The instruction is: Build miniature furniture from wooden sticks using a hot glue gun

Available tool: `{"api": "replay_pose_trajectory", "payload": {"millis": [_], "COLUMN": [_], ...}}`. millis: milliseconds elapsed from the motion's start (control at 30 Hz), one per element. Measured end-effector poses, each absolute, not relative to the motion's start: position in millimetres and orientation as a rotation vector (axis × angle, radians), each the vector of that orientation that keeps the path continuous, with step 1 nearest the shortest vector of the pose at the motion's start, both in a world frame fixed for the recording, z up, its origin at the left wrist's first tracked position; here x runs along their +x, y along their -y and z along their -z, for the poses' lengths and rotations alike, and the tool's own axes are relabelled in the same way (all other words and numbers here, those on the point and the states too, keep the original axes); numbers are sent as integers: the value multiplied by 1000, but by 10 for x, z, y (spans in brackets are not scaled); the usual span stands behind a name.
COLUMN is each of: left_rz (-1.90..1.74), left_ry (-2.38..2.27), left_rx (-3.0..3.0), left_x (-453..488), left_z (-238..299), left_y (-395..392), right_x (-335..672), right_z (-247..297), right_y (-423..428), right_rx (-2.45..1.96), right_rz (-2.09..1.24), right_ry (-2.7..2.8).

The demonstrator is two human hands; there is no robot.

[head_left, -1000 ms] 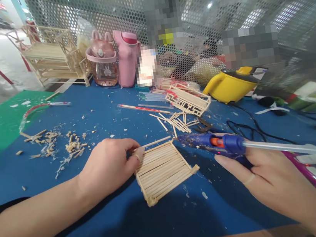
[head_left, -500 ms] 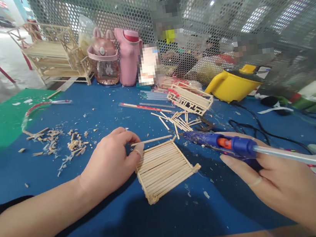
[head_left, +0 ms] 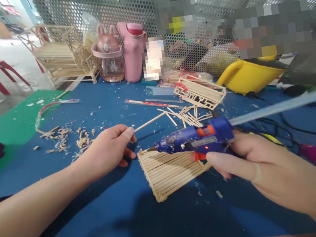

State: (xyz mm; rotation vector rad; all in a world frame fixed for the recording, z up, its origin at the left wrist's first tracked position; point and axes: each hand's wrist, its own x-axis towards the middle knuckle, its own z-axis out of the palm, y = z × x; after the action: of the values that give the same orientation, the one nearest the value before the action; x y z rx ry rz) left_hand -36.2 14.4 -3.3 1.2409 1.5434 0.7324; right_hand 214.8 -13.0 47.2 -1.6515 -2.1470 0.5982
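My left hand (head_left: pixel 109 148) pinches one end of a thin wooden stick (head_left: pixel 150 122), which points up and to the right above the table. In my right hand (head_left: pixel 248 165) is a blue hot glue gun (head_left: pixel 192 139), its nozzle at the upper left corner of a small panel of wooden sticks (head_left: pixel 170 171). Whether the tip touches the wood I cannot tell. A clear glue stick (head_left: pixel 278 106) juts from the gun's back. The panel lies flat, its right part hidden behind the gun and my fingers.
Loose sticks (head_left: pixel 188 116) and a small stick frame (head_left: pixel 199 91) lie behind the gun. Wood scraps (head_left: pixel 61 137) are scattered at left. Along the back stand a stick-built shelf model (head_left: pixel 59 53), a pink bottle (head_left: pixel 133 53), a clear pink jug (head_left: pixel 111 64) and a yellow container (head_left: pixel 250 77).
The glue gun has moved left across the panel to its upper left corner. My left hand has lifted the stick away from the panel's top edge and tilted it up.
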Motion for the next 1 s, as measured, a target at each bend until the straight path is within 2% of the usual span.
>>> {"api": "replay_pose_trajectory", "payload": {"millis": [100, 167, 567, 1000], "left_rz": [-740, -752, -750, -752], "left_ry": [-1510, -1512, -1550, -1554], "left_rx": [1168, 1131, 1161, 1181], "left_x": [-340, -339, -324, -321], "left_z": [46, 49, 36, 37], "left_y": [-150, -158, -143, -148], "right_x": [2047, 2024, 1945, 1955], "right_z": [-464, -436, -444, -368], "right_y": [49, 15, 3, -32], "right_rx": [-1743, -1767, -1716, -1690], "right_rz": [-942, -1046, -1221, -1189], "right_ry": [2115, 2050, 1915, 1882]}}
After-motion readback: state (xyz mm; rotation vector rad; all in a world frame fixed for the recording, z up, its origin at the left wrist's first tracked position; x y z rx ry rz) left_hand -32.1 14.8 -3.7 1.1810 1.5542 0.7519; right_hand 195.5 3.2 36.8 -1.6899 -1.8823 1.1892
